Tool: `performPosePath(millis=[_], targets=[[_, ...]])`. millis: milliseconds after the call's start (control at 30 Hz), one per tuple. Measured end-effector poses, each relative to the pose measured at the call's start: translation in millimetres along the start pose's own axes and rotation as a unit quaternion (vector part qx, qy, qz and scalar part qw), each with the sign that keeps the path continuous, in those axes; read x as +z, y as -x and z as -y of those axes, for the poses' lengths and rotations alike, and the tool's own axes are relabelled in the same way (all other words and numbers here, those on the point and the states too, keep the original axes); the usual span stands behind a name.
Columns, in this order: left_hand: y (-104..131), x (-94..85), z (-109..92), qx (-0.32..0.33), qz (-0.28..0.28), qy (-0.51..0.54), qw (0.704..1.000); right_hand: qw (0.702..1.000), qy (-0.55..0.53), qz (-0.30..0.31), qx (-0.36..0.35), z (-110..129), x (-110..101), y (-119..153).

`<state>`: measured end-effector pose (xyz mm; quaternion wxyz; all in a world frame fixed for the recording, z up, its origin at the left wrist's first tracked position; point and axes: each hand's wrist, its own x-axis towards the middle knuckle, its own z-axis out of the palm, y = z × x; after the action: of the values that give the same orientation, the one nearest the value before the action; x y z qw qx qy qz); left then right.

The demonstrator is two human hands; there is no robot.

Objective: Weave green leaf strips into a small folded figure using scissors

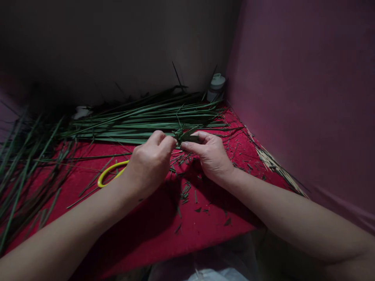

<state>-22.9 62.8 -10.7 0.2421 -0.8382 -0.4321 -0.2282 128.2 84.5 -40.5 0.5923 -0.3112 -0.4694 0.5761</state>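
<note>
Between my two hands is a small woven green leaf figure [187, 135], shaped like an insect, with thin strands sticking up from it. My left hand [155, 158] is closed in a pinch at its left end, and the fingertips are partly hidden. At the other side, the thumb and fingers of my right hand [212, 154] pinch its flat, blade-like leaf ends. Behind the figure lies a pile of long green leaves [140, 123]. A yellow loop handle [107, 176], likely of scissors, shows beside my left wrist, the remainder hidden under the forearm.
Leaf scraps [186, 191] litter the red cloth [187, 242]. More long leaves [26, 160] spread at the left. A white lidded bottle [216, 88] stands in the back corner. Thin pale sticks [278, 169] lie along the right wall [307, 97]. Below the front edge is a whitish plastic bag [216, 273].
</note>
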Motion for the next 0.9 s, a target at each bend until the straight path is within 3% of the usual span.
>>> performPosePath(millis=[133,433,900], targets=[[-2,-2.5,-1,0.007,-0.029,0.036,0.999,1.0,0.022,-0.009,-0.008,2,1,1],[-4,-7.2,-5,-0.044,-0.011,0.068,0.997,1.0,0.004,-0.005,0.004,4,2,2],[0,-1.8,4,0.007,0.011,0.076,0.997,0.999,-0.013,0.028,0.017,4,0,2]])
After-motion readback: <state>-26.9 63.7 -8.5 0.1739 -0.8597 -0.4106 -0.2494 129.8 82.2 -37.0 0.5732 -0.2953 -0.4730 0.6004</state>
